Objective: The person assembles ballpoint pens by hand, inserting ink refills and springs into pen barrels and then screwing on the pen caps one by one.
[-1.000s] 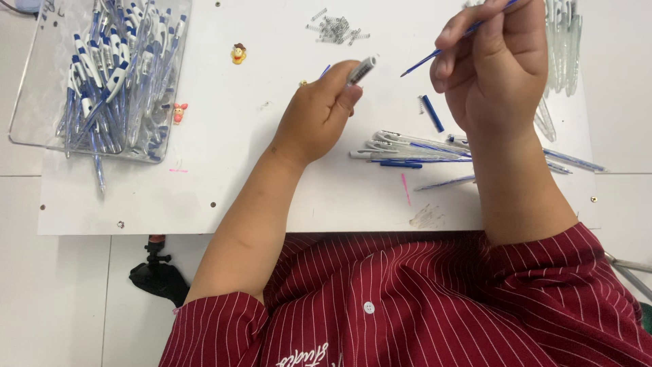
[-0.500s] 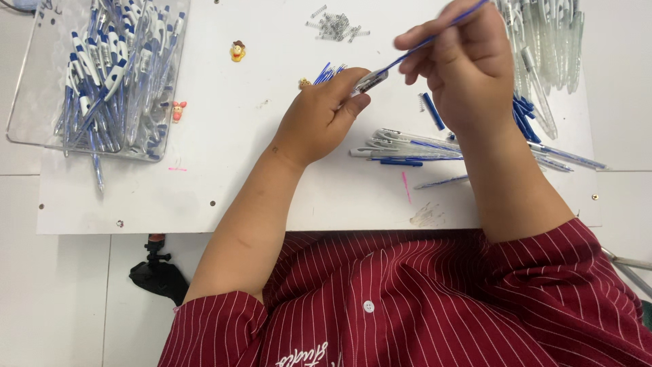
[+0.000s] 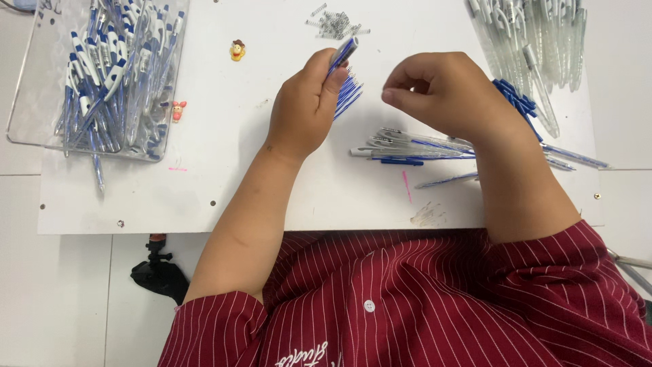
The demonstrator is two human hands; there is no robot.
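Observation:
My left hand (image 3: 303, 109) grips a clear pen barrel (image 3: 341, 53) with a blue refill inside it, its tip tilted up and to the right over the white work board (image 3: 238, 177). Several loose blue refills (image 3: 348, 93) lie just right of that hand. My right hand (image 3: 448, 92) hovers a short way to the right with thumb and fingertips pinched together; nothing shows between them. Beneath it lies a row of part-built pens and refills (image 3: 407, 146).
A clear tray (image 3: 27, 81) of finished blue-and-white pens sits at the far left. Small metal springs (image 3: 335, 24) lie at the top middle, clear barrels (image 3: 536, 34) and blue caps (image 3: 517, 100) at the top right. Two tiny figurines (image 3: 237, 49) rest on the board.
My right hand held a blue refill and pushed it into the barrel in my left hand. It has let go and drawn back to the right. The refill now sits inside the barrel.

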